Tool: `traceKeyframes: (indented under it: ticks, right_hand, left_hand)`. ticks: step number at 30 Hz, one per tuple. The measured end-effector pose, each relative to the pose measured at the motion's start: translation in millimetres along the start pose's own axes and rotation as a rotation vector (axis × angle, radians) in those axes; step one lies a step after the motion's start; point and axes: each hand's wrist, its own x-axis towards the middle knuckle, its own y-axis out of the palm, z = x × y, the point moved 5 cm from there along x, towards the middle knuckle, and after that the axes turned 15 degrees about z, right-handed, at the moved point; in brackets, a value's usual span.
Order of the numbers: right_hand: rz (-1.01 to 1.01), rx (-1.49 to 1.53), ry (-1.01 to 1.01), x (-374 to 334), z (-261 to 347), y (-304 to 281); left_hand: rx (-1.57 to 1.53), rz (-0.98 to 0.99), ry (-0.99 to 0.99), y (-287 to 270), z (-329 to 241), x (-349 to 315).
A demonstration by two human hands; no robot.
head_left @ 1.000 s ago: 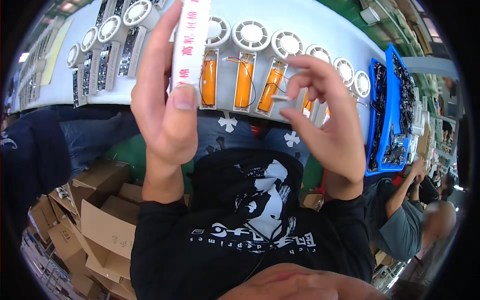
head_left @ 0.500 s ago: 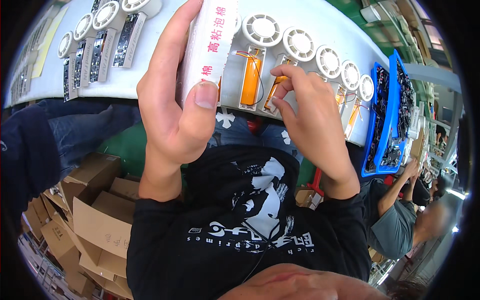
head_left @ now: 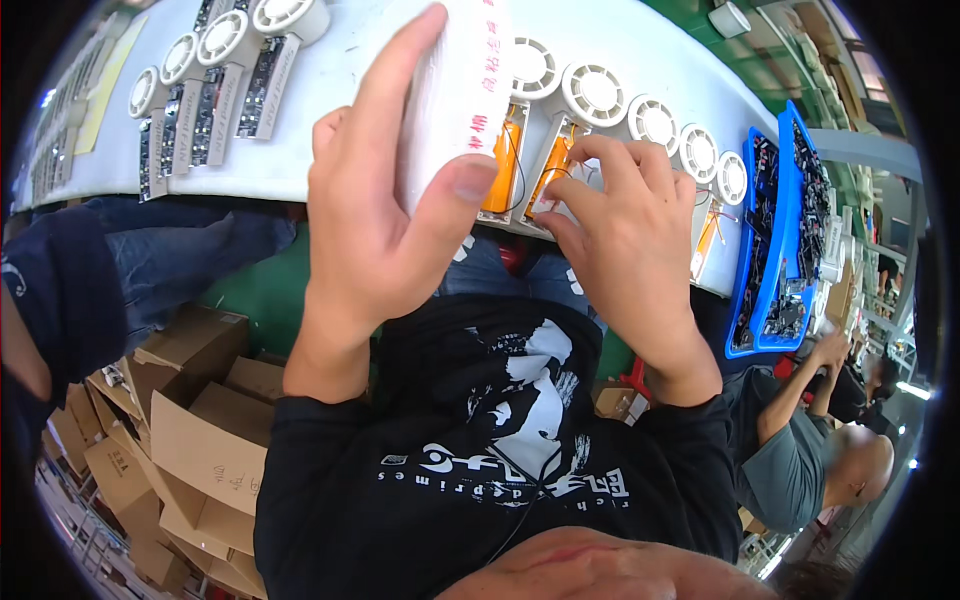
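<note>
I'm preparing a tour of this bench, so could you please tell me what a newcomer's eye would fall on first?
Probably the white block with red print in the grip of the left hand, top centre. Next, the orange cylinders near the right hand, with round white slotted caps beyond them. Then the blue trays of dark parts at the right.

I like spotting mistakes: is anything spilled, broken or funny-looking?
Nothing stands out. White round parts near the right hand sit in a row; dark pieces in the blue bins are jumbled but look contained. The left hand and right hand hide some things I can't check.
</note>
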Motion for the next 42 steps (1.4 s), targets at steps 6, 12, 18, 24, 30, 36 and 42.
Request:
traceKeyframes:
  ticks: [6,12,18,24,30,36,42]
  right_hand:
    - [-0.348,0.260,-0.209,-3.5,8.1,-34.7]
    - [-0.510,0.404,-0.318,3.2,25.0,-34.0]
    - [-0.462,0.548,-0.383,4.6,24.8,-29.9]
    - [-0.388,0.814,-0.426,20.0,19.1,-23.3]
    - [-0.457,0.668,-0.672,18.0,16.7,-38.8]
    - [-0.503,0.798,-0.806,0.1,4.2,-57.0]
    - [-0.068,0.768,-0.214,28.8,3.5,-9.2]
  left_hand:
    - [0.454,0.098,0.084,5.8,2.8,-1.8]
    - [0.606,0.115,0.050,9.5,-0.6,0.1]
    - [0.607,0.073,0.076,3.0,2.7,0.0]
    - [0.514,0.119,0.076,-6.1,-1.2,-0.8]
    - [0.258,0.122,0.136,-9.9,2.5,-8.7]
    - [-0.286,-0.189,-0.054,-35.8,15.4,-7.9]
    - [-0.043,-0.039,-0.019,-20.7,12.6,-15.1]
